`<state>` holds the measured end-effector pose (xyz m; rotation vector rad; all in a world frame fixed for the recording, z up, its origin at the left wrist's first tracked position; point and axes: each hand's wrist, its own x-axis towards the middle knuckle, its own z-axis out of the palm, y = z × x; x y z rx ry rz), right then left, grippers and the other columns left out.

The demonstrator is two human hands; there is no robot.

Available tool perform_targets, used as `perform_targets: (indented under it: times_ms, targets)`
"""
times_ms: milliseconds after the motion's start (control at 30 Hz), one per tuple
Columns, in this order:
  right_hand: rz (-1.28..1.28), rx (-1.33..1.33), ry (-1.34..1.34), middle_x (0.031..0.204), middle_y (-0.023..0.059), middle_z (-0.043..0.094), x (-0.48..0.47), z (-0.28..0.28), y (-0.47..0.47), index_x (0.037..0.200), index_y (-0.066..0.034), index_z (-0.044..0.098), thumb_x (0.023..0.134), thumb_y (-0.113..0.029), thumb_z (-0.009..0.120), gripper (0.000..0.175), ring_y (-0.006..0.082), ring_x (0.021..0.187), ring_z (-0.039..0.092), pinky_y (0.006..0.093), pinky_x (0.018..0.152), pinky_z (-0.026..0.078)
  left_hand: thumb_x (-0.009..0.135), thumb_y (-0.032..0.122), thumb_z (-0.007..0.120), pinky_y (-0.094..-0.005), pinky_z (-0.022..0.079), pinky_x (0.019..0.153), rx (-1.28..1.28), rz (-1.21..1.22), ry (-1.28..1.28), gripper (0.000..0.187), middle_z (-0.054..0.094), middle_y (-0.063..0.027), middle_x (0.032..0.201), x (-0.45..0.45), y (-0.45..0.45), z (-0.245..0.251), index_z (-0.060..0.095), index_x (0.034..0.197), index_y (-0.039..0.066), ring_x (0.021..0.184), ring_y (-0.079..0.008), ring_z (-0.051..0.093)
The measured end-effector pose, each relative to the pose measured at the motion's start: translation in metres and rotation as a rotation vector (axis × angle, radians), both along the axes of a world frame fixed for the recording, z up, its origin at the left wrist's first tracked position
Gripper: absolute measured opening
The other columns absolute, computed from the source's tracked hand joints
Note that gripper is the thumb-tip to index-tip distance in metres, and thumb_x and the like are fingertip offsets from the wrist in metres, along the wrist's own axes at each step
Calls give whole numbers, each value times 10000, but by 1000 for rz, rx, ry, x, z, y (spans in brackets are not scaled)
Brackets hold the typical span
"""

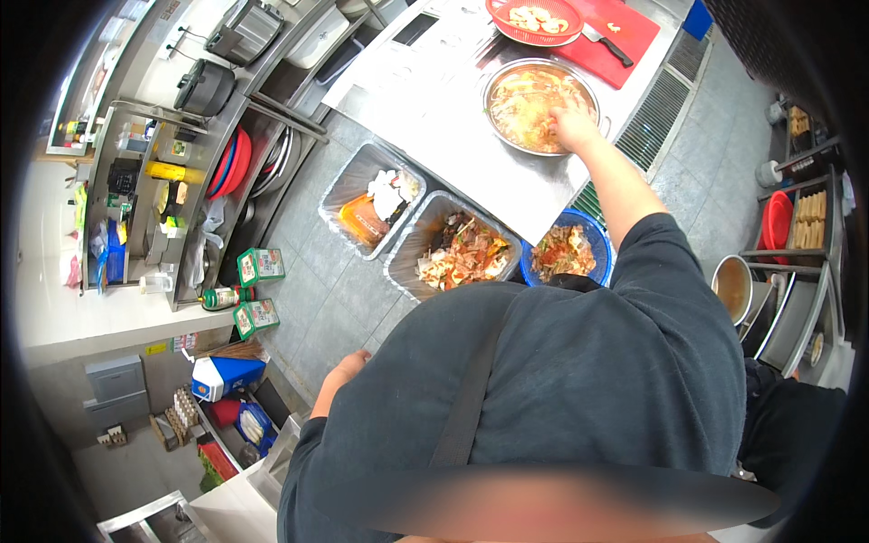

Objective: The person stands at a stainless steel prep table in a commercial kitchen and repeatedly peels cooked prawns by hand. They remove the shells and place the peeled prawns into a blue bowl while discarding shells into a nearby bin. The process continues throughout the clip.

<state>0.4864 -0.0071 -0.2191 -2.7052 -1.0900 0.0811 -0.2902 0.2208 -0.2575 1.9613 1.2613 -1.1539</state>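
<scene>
My right hand [572,125] reaches into a round metal bowl [487,102] of orange-red liquid and food on the steel worktable [434,115]. Its fingertips are down among the food, so whether they grip anything is hidden. At my side, low on the left, is my left hand [352,364], partly covered by my body, with nothing visible in it. Behind the metal bowl, a red plastic colander [499,27] with pale pieces overlaps a red cutting board [638,34]. A black-handled knife [616,52] lies on that board.
Two lined bins [326,197] [400,261] of food waste stand on the floor before me, beside a blue basket [606,254] of food scraps. Shelves [251,85] line the left. Green tubs [261,266] stand on the floor. Another person in dark clothes [791,434] is at the lower right.
</scene>
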Motion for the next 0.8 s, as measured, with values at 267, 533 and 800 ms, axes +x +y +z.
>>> perform_targets:
  times_ms: [267, 533, 800]
  targets:
    - [48, -293, 122, 1337, 192, 708, 0, -15, 10, 1398, -130, 638, 1055, -321, 446, 437, 360, 1253, 670, 595, 1143, 435, 902, 342, 753, -470, 554, 997, 70, -294, -81, 598, 747, -207, 1233, 48, 10, 12, 621, 1427, 86, 1168, -387, 702]
    - [-9, 116, -78, 1653, 144, 415, -22, 63, 1, 1294, -134, 681, 955, -234, 697, 354, 370, 1528, 386, 660, 1189, 337, 920, 369, 783, -464, 540, 1025, 112, -217, -215, 563, 728, -202, 1287, 86, 11, 26, 654, 1380, 71, 1217, -385, 680]
    - [-108, -17, -42, 1674, 120, 401, -63, 60, -13, 1159, -148, 746, 955, -226, 707, 222, 400, 1563, 318, 646, 1234, 259, 879, 378, 814, -470, 514, 1076, 129, -89, -182, 686, 681, -224, 1382, 55, 42, 4, 606, 1462, 84, 1298, -402, 638]
